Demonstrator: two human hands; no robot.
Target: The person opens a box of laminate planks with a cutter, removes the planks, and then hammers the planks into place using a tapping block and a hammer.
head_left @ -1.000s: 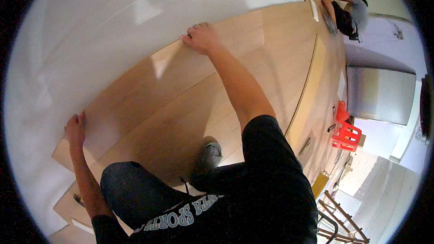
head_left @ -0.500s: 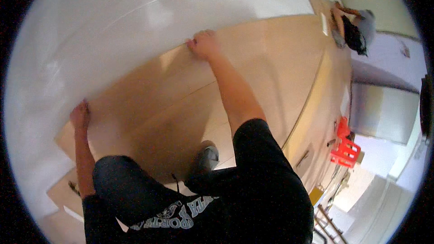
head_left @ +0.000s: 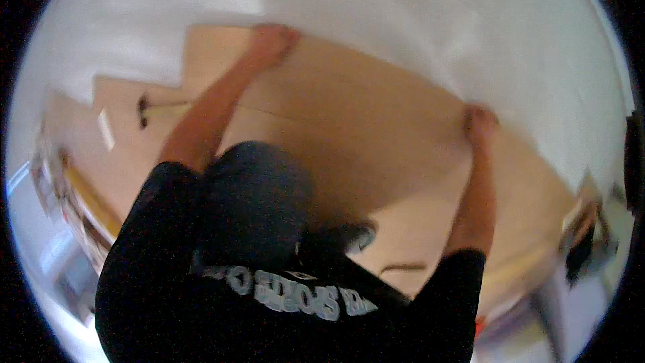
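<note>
- Two hands are on the outermost wood-look board (head_left: pixel 376 87), the left hand (head_left: pixel 275 42) close to its left end and the right hand (head_left: pixel 482 124) well along to the right.
- This board lies on the far side of the joined rows, its far edge bordering a pale sheet (head_left: pixel 403 20).
- Both sets of fingers seem bent over that far edge; blur hides whether they grasp it firmly or merely press, so I cannot tell.
- Uneven push between left and right could, I judge, skew the board and leave a gap along its near seam.
- Fingertips curled under the edge might be pinched, and the pale sheet could ruck if caught beneath it.
- A hammer (head_left: pixel 142 113) lies on the nearer row, its handle running right to just beside the left forearm; a sweep of that arm could knock it.
- The person's knee (head_left: pixel 262 181) and dark shirt hide much of the near boards.
- Left of the hammer lies a white strip (head_left: pixel 105 129); a thin dark bar (head_left: pixel 403 267) lies near, left of the right forearm.
- Far to the right, a co-worker (head_left: pixel 583 238) crouches by the boards, blurred.
</note>
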